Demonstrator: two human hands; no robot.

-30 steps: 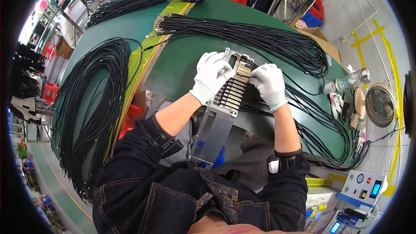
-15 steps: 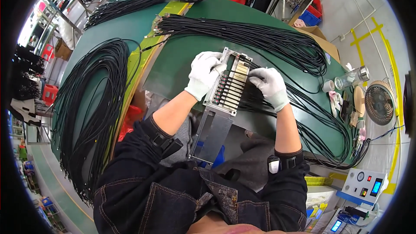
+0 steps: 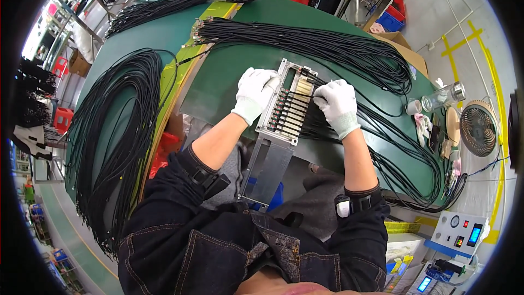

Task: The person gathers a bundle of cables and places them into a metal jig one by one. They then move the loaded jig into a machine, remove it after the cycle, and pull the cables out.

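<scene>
A metal slotted fixture (image 3: pixel 285 123) reaches over the table's near edge. Black cables lie side by side across its slots, their small connector ends in a row on the left. White-gloved, my left hand (image 3: pixel 255 92) rests at the fixture's upper left edge, its fingers curled together; whatever they pinch is hidden. My right hand (image 3: pixel 335 102), also gloved, is closed at the right edge on a black cable (image 3: pixel 299 94) that crosses the fixture. Paler slots show above this cable. More cables (image 3: pixel 376 125) trail off to the right from beneath my right hand.
Bundles of black cable lie at the left (image 3: pixel 117 104), at the back (image 3: pixel 185 5) and across the middle (image 3: pixel 311 46) of the green table (image 3: pixel 210 90). At right stand a glass jar (image 3: pixel 443 97), a small fan (image 3: pixel 478 128) and a control box with a display (image 3: pixel 457 234).
My left hand has drawn back slightly leftward from the connector row. My right hand has shifted a little up and left, its fingers now closer together at the fixture's edge.
</scene>
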